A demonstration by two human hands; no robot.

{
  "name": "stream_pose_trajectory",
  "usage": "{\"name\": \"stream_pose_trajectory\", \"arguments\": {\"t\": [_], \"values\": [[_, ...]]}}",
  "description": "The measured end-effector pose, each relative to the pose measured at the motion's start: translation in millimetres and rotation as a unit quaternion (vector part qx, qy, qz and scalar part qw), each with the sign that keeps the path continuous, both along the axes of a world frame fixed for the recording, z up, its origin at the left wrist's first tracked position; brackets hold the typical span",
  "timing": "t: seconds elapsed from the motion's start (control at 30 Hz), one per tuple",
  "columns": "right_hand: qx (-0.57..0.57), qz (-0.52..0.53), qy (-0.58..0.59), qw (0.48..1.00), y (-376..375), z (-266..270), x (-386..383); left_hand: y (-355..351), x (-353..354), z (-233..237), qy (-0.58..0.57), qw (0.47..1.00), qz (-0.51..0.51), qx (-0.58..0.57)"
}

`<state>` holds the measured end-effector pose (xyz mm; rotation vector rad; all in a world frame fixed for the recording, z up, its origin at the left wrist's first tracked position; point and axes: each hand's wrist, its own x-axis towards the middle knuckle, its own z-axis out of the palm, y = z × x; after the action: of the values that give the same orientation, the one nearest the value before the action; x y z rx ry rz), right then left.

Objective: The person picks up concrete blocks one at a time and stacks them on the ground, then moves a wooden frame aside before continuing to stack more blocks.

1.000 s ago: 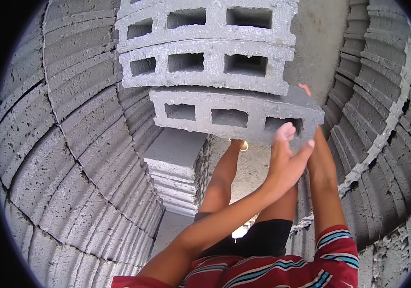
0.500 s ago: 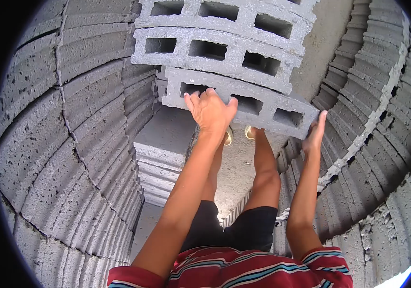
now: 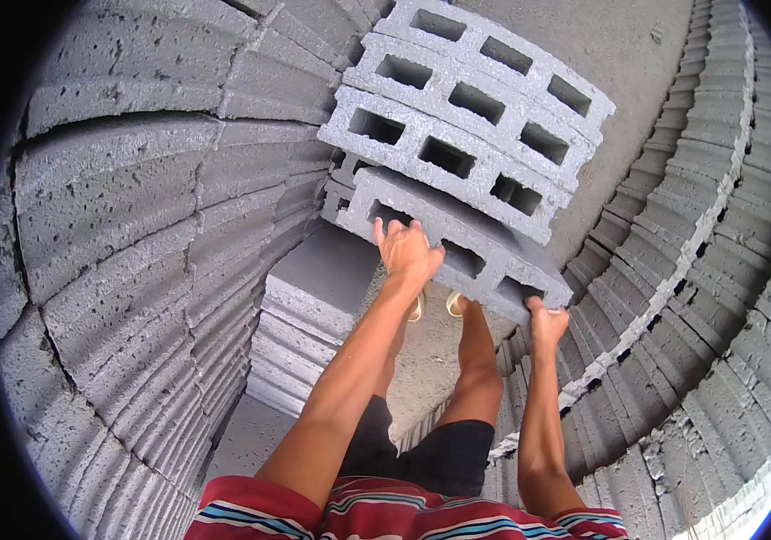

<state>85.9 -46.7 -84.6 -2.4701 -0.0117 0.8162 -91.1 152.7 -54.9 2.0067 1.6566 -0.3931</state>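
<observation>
block (image 3: pixel 491 277) slants against your fingers, on your side of the stacked blocks (image 3: pixel 475 139); your left hand (image 3: pixel 410 255) pinches its near edge around the left hollow, your right hand (image 3: pixel 547 322) pinches its right end.

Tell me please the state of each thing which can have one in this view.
Grey hollow concrete block: gripped by both hands, slanting down to the right; whether it also rests on something, cannot tell.
Left hand: fingers hooked at its left opening.
Right hand: closed on its lower right end.
Three grey hollow blocks beyond: stacked, openings showing.
Low grey concrete stack: standing, untouched.
</observation>
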Motion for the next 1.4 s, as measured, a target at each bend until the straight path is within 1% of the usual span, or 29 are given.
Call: {"name": "stream_pose_trajectory", "arguments": {"t": [0.07,0.17,0.2,0.23,0.3,0.4,0.5,0.53,0.6,0.7,0.8,0.9,0.93,1.03,1.07,1.17,1.2,1.3,1.33,1.37,1.4], "values": [[-0.004,-0.002,0.004,1.000,15,32,-13,9,-4,11,0.005,1.000,0.002,-0.021],[-0.023,0.009,0.001,1.000,25,41,-20,16,-15,22,0.020,0.999,0.006,-0.027],[-0.021,0.018,-0.021,0.999,28,41,-23,19,-19,27,0.024,0.999,0.011,-0.029],[-0.053,0.038,-0.019,0.998,31,38,-24,24,-21,30,0.028,0.999,0.017,-0.028],[-0.068,0.048,-0.022,0.996,45,35,-28,35,-27,33,0.036,0.999,0.029,-0.015],[-0.055,0.055,0.065,0.995,72,39,-29,50,-35,32,0.049,0.998,0.041,0.006],[-0.014,0.019,0.026,0.999,93,43,-36,64,-36,28,0.041,0.998,0.033,0.022],[-0.007,0.012,0.027,1.000,94,40,-38,68,-36,24,0.048,0.998,0.024,0.038],[0.005,0.003,0.024,1.000,95,32,-38,71,-37,18,0.045,0.998,0.024,0.029],[-0.018,0.027,0.038,0.999,97,22,-36,75,-40,4,0.032,0.999,0.030,0.030],[-0.012,0.007,0.013,1.000,102,16,-36,73,-35,-6,0.032,0.999,0.025,0.017],[-0.076,0.041,0.046,0.995,104,17,-29,71,-38,-6,0.044,0.999,0.014,0.005],[-0.063,0.028,0.055,0.996,105,14,-28,74,-35,-8,0.040,0.999,0.010,0.009],[-0.124,0.056,0.016,0.991,106,8,-28,74,-32,-7,0.038,0.999,0.014,0.019],[-0.135,0.061,0.024,0.989,107,9,-27,73,-32,-10,0.032,0.999,0.020,0.031],[-0.132,0.059,-0.002,0.990,107,11,-29,73,-31,-7,0.029,0.999,0.018,0.015],[-0.137,0.047,0.034,0.989,104,4,-27,72,-33,-4,0.037,0.999,0.012,-0.004],[-0.083,0.081,0.010,0.993,98,1,-25,79,-31,10,0.062,0.997,-0.010,-0.046],[-0.072,0.102,0.158,0.979,96,6,-14,79,-31,18,0.076,0.995,-0.019,-0.062],[-0.074,0.136,0.180,0.971,92,11,-10,78,-33,26,0.089,0.993,-0.028,-0.077],[-0.078,0.171,0.200,0.962,95,30,-8,75,-33,41,0.115,0.989,-0.032,-0.083]]}}
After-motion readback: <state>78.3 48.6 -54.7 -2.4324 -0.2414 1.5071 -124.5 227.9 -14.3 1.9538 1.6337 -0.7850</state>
